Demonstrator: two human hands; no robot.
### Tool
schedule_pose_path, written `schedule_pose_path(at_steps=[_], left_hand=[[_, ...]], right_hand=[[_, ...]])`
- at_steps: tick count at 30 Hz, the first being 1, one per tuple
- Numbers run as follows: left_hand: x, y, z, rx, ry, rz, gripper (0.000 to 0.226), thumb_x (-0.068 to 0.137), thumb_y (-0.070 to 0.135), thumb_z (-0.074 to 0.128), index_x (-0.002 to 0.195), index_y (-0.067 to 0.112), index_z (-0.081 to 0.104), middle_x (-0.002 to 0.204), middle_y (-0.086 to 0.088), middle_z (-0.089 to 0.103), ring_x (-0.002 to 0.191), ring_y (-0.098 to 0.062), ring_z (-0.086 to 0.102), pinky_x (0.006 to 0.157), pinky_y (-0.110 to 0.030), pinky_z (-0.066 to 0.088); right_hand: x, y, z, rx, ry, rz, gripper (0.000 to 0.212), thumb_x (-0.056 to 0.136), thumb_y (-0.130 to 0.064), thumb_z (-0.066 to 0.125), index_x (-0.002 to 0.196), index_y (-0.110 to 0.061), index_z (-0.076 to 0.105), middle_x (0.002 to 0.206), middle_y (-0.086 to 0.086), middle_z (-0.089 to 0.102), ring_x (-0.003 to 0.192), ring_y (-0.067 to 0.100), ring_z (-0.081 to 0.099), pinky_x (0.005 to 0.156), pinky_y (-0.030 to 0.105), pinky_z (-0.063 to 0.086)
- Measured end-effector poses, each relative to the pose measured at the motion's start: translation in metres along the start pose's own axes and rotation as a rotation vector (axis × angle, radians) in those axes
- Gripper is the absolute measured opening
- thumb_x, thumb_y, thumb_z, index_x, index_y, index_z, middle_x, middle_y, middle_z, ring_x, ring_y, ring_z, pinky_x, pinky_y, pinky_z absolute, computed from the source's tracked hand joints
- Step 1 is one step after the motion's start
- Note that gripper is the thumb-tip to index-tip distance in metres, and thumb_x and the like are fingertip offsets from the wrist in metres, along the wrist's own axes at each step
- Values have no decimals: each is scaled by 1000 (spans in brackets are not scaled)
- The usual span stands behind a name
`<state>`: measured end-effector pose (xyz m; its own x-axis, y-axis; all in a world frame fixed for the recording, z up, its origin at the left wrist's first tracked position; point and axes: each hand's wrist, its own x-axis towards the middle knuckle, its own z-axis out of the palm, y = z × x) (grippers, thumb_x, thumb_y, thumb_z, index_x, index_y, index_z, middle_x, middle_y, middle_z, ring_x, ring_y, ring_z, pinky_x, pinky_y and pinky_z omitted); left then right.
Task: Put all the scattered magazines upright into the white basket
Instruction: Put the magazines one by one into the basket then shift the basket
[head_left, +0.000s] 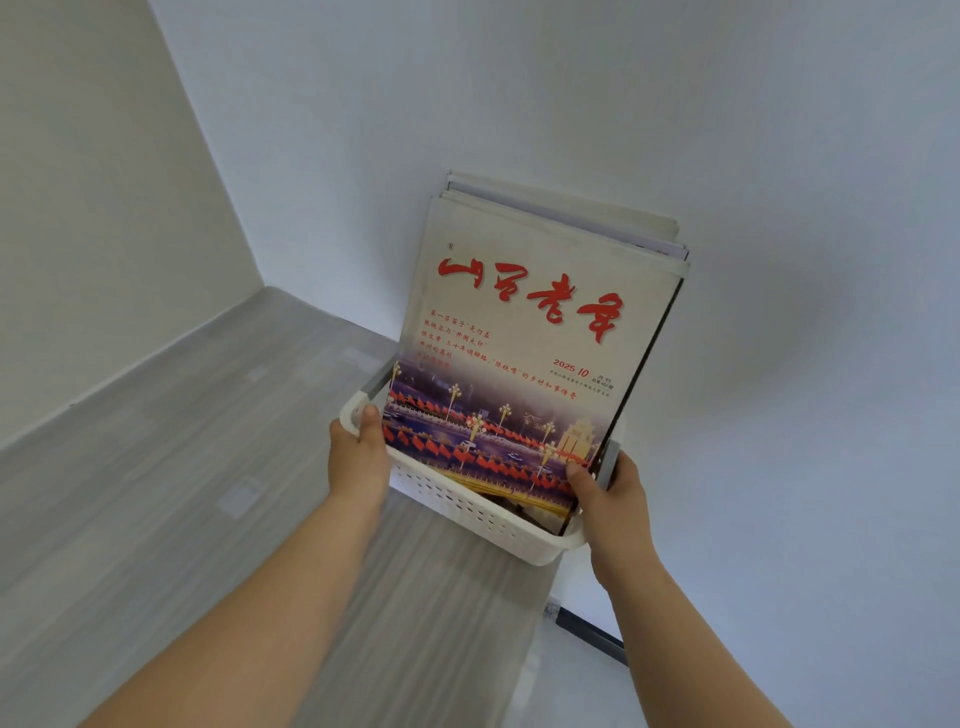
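Observation:
A white perforated basket (467, 506) sits at the far right end of a grey wood-grain table, close to the wall. Several magazines stand upright in it, leaning back toward the wall. The front magazine (524, 332) has a pale cover with red characters and a picture of red flags. My left hand (358, 457) grips the basket's left end, thumb over the rim. My right hand (615, 499) grips the basket's right end beside its grey handle (609, 462), thumb against the front magazine's lower corner.
The grey table (182, 493) stretches left and toward me, set into a corner of white walls (779, 260). The table's right edge runs just below the basket, with a dark strip (592, 631) beside it.

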<state>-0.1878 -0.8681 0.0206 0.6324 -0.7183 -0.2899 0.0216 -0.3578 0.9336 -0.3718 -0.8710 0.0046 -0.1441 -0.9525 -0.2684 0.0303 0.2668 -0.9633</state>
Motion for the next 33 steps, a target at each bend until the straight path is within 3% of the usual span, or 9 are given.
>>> schedule_pose_path(at_steps=[3,5,13,18,23,26,28,31,33], left_hand=[[8,8,11,14,-45,-2,48,96,31,29,135,4,25,105,-15,57,91,-22,47,77,-29,35],[15,10,21,33,-76,5,47,96,32,30,133,3,26,85,-8,51,88,-20,45,75,-29,35],[23,13,30,86,-111,7,49,95,33,30,134,4,25,110,-18,51,89,-22,45,76,-31,36],[19,14,29,66,-197,-14,51,95,34,31,136,7,17,104,-13,46,93,-20,43,81,-29,34],[18,13,30,42,-227,-31,53,95,34,30,137,10,9,82,-3,47,89,-18,46,82,-27,33],[17,12,31,39,-222,-11,52,95,33,30,136,9,10,75,1,44,69,-8,44,73,-28,36],[18,10,33,49,-230,-8,52,95,33,30,136,9,10,78,-1,46,66,-5,41,66,-28,37],[19,7,34,61,-223,3,52,95,34,31,136,9,10,76,0,46,67,-8,44,57,-23,36],[19,6,34,72,-221,8,53,95,35,30,136,8,10,92,-9,52,81,-16,48,68,-28,39]], right_hand=[[9,-4,-2,1,-2,-15,36,89,-15,50,124,-8,43,106,5,56,79,11,57,60,19,45],[18,-8,-6,-8,-4,-25,38,89,-17,51,125,-9,42,107,6,56,80,13,57,60,19,45],[30,-8,-12,-58,-15,-41,42,88,-20,52,127,-10,40,107,4,55,81,13,56,59,17,45],[26,-15,-13,-65,-60,-32,45,87,-19,54,128,-11,38,106,2,54,78,7,56,59,16,45],[10,-1,-13,-47,-131,-9,59,84,3,50,134,-21,30,117,2,52,103,18,50,85,28,41],[13,-2,-11,-56,-131,6,61,85,8,39,137,-22,26,114,2,50,104,19,47,81,29,39],[18,-4,-14,-70,-138,10,60,85,9,36,137,-21,26,115,3,49,108,20,47,82,30,39],[20,-4,-16,-64,-139,2,60,86,9,35,137,-21,26,116,2,49,107,19,47,72,23,44],[20,-1,-17,-62,-135,-2,59,86,8,36,137,-20,26,115,2,48,105,17,47,68,17,42]])
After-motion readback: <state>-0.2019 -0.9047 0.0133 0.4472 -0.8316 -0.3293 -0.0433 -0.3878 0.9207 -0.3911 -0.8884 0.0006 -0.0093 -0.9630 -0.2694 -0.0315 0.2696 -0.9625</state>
